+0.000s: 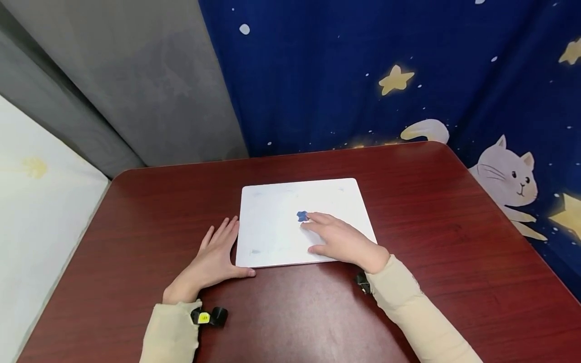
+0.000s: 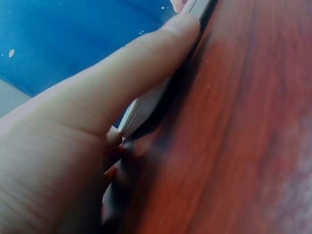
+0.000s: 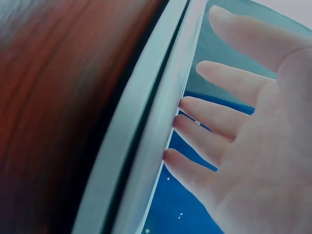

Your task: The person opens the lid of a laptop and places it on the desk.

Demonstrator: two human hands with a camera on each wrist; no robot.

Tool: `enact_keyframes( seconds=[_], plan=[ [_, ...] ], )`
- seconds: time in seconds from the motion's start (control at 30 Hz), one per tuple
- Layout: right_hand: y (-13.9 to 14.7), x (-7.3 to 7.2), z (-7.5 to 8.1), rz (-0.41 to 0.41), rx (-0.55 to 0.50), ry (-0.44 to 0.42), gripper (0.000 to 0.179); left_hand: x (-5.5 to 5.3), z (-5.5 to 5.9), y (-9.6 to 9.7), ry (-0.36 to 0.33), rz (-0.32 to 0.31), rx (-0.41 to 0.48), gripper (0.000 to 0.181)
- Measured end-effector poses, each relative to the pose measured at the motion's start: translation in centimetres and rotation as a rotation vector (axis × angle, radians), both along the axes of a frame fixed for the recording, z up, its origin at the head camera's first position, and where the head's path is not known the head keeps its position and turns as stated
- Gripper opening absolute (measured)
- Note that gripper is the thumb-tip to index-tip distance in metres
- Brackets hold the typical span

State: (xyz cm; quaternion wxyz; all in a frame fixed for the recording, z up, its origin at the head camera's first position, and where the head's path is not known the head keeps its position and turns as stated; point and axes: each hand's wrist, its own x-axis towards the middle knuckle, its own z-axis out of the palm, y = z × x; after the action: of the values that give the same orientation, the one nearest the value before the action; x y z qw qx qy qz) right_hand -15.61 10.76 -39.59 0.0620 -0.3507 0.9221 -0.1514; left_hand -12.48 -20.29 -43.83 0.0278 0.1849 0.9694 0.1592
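Observation:
A thin white board (image 1: 272,222) with rounded corners lies flat on the table. Near its middle shows a small dark blue patch (image 1: 301,216), partly covered by the right hand's fingertips; whether it is a mark or a loose piece I cannot tell. My left hand (image 1: 213,257) is spread round the near left corner, fingers along the left edge and thumb along the near edge. In the left wrist view the thumb (image 2: 141,58) lies against the board's side. My right hand (image 1: 342,239) reaches over the board from the near right, its fingers (image 3: 209,117) extended with fingertips at the surface.
The dark red wooden table (image 1: 172,201) extends round the board on every side. Behind it hang a grey curtain (image 1: 150,75) and a blue curtain (image 1: 317,75) with stars and a cat. A white cloth (image 1: 41,227) borders the left side. Faint smudges dot the board.

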Motion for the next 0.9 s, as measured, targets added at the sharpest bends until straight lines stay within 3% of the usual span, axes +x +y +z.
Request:
enact_keyframes(
  seconds=[0.43,0.9],
  plan=[
    [-0.6,1.6,0.4,0.02,0.056,-0.025,0.068,0.7,0.5,0.5,0.013,0.026,-0.036,0.122],
    [-1.1,1.9,0.1,0.035,0.141,0.067,0.08,0.6,0.5,0.4,-0.011,0.031,-0.043,0.121]
  ],
)
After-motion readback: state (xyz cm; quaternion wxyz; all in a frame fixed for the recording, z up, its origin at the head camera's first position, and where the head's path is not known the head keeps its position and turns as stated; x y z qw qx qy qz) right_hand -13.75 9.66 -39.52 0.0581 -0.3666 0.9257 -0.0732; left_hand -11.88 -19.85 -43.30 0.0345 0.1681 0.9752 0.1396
